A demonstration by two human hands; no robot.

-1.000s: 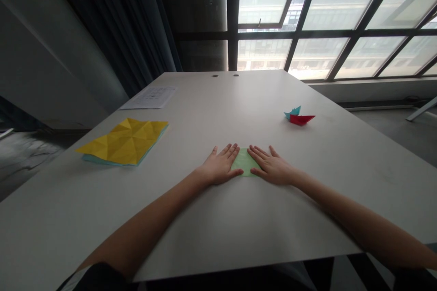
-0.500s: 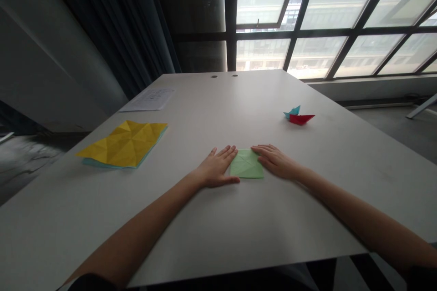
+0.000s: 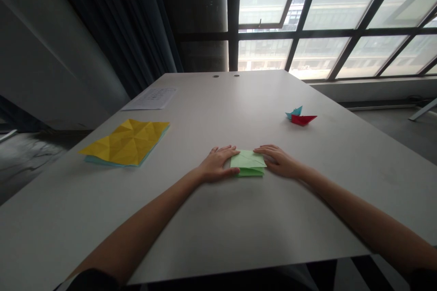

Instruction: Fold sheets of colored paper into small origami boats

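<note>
A small folded green paper point(image 3: 248, 164) lies on the white table point(image 3: 239, 218) in front of me. Its top layer is raised a little off the lower layers along the near edge. My left hand point(image 3: 215, 166) holds the paper's left edge, fingers on top and thumb at the near corner. My right hand point(image 3: 280, 162) holds the right edge with curled fingers. Both forearms reach in from the bottom of the view.
A creased yellow sheet point(image 3: 128, 141) lies on a teal sheet point(image 3: 91, 160) at the left. A printed white page point(image 3: 152, 97) lies beyond it. A red paper boat point(image 3: 302, 119) and a teal one point(image 3: 294, 112) stand at the right. Windows rise behind the table's far edge.
My flat hands slid apart off the green paper to its side edges. Their fingers have curled onto the edges, and the top layer has lifted.
</note>
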